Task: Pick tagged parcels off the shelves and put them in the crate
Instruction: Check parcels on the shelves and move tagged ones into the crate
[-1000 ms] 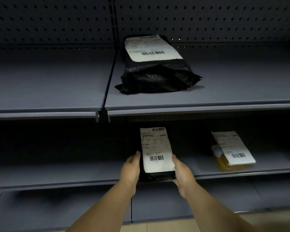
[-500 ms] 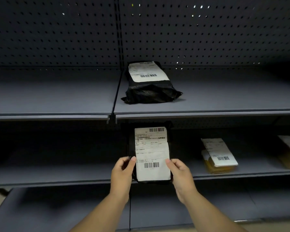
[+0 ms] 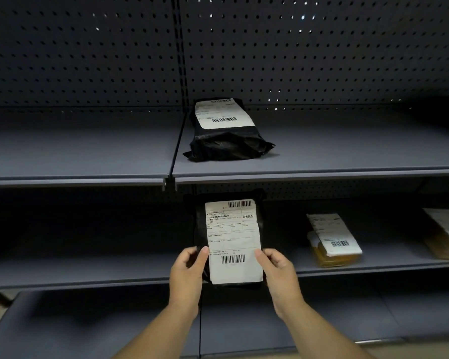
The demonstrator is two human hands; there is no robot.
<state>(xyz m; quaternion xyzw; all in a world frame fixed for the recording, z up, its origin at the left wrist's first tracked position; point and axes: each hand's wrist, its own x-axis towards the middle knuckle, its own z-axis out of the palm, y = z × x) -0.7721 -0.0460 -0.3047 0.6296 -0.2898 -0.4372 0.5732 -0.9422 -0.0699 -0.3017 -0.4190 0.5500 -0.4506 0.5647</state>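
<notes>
Two hands held one black parcel upright in front of the middle shelf, its white shipping label turned toward the camera with one barcode at the top and another near the bottom. The left hand gripped the parcel's lower left edge, thumb lying on the front at the label's margin and the other fingers curled round behind. The right hand gripped the lower right edge in the same way, thumb on the label's border and fingers tucked out of sight at the back. The parcel's lower end hung over the front lip of that shelf; whether it touched the shelf could not be told.

On the upper shelf, just right of the upright divider, a second black parcel lay flat, its white label at the far end and its crumpled near end pointing outward. On the middle shelf, well to the right of the held parcel, a yellow-brown parcel lay flat with a white label on top. Another labelled brownish parcel sat at the frame's right edge, partly cut off. Dark perforated back panels rose behind the shelves, and a lower shelf ran beneath the forearms.
</notes>
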